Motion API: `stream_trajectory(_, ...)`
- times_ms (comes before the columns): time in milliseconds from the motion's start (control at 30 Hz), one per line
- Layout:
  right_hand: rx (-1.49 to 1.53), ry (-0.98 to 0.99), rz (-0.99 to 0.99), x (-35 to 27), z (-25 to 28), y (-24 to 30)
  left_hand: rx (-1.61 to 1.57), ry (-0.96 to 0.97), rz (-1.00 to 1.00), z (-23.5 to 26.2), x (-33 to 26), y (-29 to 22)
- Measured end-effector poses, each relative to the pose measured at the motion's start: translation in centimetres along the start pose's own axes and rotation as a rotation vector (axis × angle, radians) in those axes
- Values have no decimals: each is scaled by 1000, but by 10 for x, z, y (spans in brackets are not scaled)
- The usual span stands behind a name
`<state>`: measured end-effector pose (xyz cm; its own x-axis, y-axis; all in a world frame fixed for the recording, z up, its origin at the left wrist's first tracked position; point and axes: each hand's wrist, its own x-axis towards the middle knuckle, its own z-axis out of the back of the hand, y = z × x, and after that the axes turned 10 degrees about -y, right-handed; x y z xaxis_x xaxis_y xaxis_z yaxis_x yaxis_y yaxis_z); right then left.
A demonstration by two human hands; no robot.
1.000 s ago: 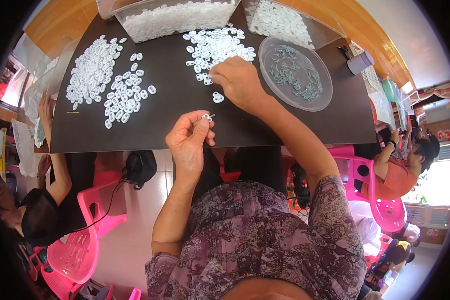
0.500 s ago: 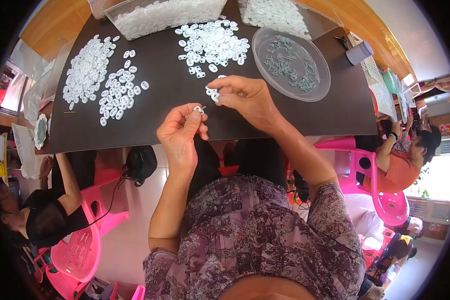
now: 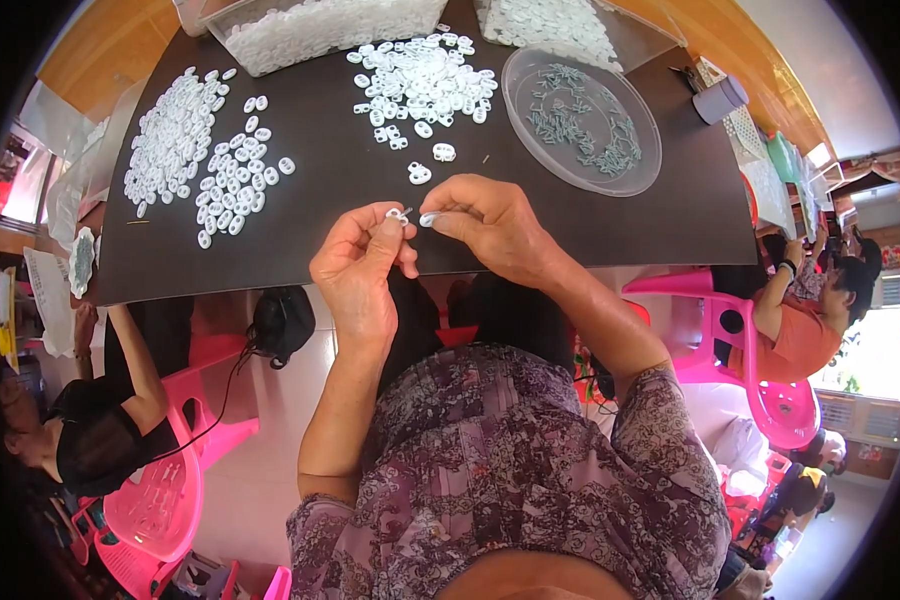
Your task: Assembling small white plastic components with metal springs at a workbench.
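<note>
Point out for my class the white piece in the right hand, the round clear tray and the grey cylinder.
White piece (image 3: 428, 220): head view, on its exposed end.
Round clear tray (image 3: 596, 112): head view, on its bare floor.
Grey cylinder (image 3: 718, 104): head view, on its side.

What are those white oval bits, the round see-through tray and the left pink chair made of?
White oval bits: probably smooth plastic; shapes match. Round see-through tray: likely clear plastic; dark tabletop shows through. Left pink chair: seemingly glossy moulded plastic; highlights, cut slots.
</note>
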<state>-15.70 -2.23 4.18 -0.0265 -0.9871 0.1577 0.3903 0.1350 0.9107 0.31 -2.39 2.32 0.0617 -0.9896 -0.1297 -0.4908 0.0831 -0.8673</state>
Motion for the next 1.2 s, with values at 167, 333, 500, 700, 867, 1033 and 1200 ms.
stream_trajectory(167, -98, -2, 31, -2, -3, 11, 24, 51, 23, 1, 0, 3)
stream_trajectory(333, 171, -3, -82, -6, -3, 7, 9, 63, 36, 1, -5, 4)
stream_trajectory(500, 422, -103, -111, -8, -7, -2, -27, 60, 91, 0, -10, 4)
stream_trajectory(700, 510, -56, -182, -11, -7, 2, -20, 52, 93, 1, -12, 4)
stream_trajectory(867, 377, -115, -80, -10, -9, -4, 2, 29, 62, 4, -10, 6)
stream_trajectory(1033, 428, -95, -156, -12, -6, -1, 37, 36, 66, 3, -12, 4)
stream_trajectory(1200, 360, -131, -143, -12, -6, 0, 43, 19, 68, 4, -13, 5)
